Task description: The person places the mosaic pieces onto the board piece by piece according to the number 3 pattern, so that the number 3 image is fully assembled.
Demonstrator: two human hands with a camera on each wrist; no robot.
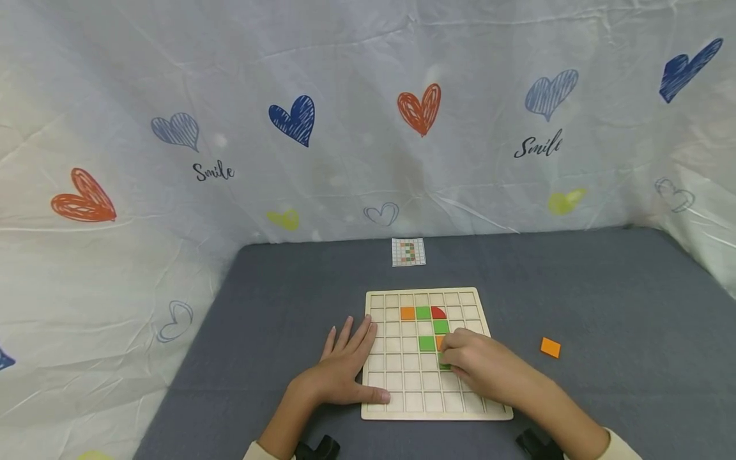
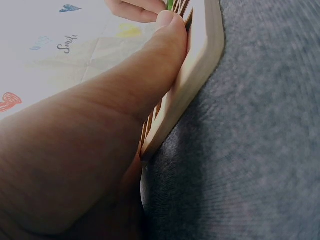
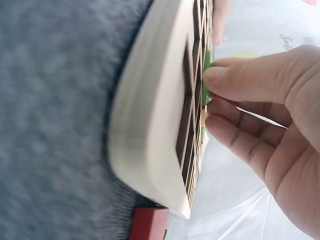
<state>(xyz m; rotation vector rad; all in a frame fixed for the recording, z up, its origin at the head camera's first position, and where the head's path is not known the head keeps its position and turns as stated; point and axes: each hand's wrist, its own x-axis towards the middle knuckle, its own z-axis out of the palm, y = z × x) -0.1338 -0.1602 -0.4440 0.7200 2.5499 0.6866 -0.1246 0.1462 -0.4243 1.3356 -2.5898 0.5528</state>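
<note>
A wooden grid board (image 1: 411,381) lies on the table. My left hand (image 1: 340,375) rests on its left edge, fingers spread and the thumb on the lower left squares. With thumb and fingertips, my right hand (image 1: 483,361) pinches a green square tile (image 3: 207,77) at the board, just below an orange tile (image 1: 439,343) in the grid. Beside that orange tile sits a green tile (image 1: 427,344), with another green tile (image 1: 441,326) above. The upper row holds an orange tile (image 1: 407,313), a green tile (image 1: 422,312) and a red rounded piece (image 1: 438,312).
A loose orange tile (image 1: 550,347) lies on the grey table to the right of the board. Behind the board is a small printed pattern card (image 1: 409,252). A red block (image 3: 148,223) shows near the board's corner in the right wrist view. A white heart-printed sheet (image 1: 345,179) hangs behind.
</note>
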